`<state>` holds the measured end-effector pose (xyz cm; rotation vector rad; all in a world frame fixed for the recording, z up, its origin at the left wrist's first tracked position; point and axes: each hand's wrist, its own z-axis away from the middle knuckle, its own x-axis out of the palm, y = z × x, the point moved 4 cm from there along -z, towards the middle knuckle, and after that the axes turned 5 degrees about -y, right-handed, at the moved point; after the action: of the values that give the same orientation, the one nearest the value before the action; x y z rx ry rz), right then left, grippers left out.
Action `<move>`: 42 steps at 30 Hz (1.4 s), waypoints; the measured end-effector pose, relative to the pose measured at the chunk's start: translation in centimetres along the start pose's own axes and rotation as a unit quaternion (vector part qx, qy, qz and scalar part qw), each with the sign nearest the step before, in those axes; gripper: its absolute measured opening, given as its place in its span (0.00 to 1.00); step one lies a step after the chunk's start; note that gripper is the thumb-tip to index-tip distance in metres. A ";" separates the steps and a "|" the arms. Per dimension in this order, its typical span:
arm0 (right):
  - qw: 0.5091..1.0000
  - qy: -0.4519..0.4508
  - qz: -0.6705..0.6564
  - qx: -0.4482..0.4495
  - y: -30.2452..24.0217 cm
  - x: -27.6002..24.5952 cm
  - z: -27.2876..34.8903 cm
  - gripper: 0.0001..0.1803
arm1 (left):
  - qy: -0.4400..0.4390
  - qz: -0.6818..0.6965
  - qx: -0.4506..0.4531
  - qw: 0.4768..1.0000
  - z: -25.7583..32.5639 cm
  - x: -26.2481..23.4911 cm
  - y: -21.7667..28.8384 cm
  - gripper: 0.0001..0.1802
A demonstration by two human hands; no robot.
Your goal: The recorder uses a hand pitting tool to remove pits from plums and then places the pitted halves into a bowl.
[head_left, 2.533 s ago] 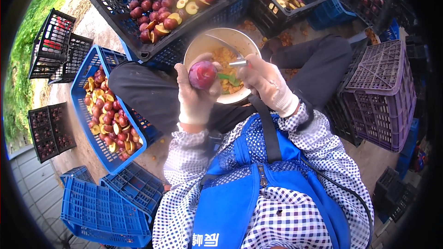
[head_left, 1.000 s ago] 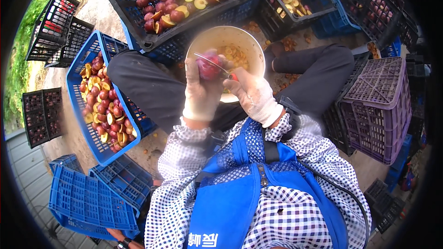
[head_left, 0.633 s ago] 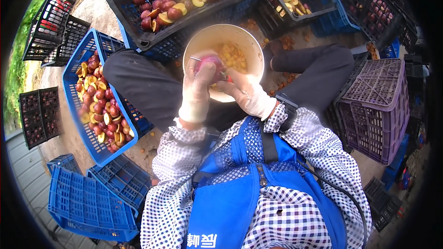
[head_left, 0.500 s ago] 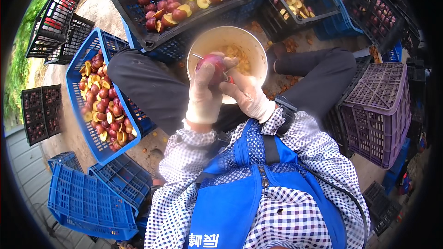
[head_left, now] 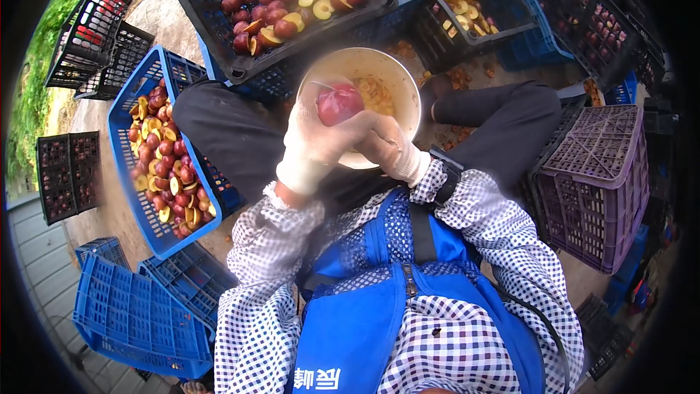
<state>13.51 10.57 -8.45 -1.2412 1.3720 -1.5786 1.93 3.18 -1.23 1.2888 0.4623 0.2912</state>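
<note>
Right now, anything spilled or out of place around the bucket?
Yes: orange fruit scraps lie loose on the ground beside the white bucket, outside any crate. Otherwise, the left hand holds a red fruit over the bucket.

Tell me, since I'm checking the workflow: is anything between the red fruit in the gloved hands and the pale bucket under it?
Nothing visible. The left hand holds the red fruit directly over the open pale bucket, the right hand alongside it. Only fruit scraps lie inside the bucket.
</note>
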 end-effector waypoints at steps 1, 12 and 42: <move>0.999 -0.038 0.016 0.004 -0.5 -0.6 -0.7 0.26 | -0.010 -0.023 -0.009 1.000 -0.6 -0.7 0.5 0.29; 0.996 -0.073 -0.017 0.045 -0.8 -2.1 -0.7 0.30 | -0.093 -0.159 -0.013 0.983 -1.7 -1.2 1.0 0.32; 0.960 0.188 -0.200 -0.055 -8.1 -1.9 -4.0 0.18 | 0.071 -0.066 0.283 0.954 -1.6 2.0 1.7 0.28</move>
<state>10.96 15.18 -0.88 -1.4018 1.5216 -2.1303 2.94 5.86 -0.27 1.7918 0.7898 0.1398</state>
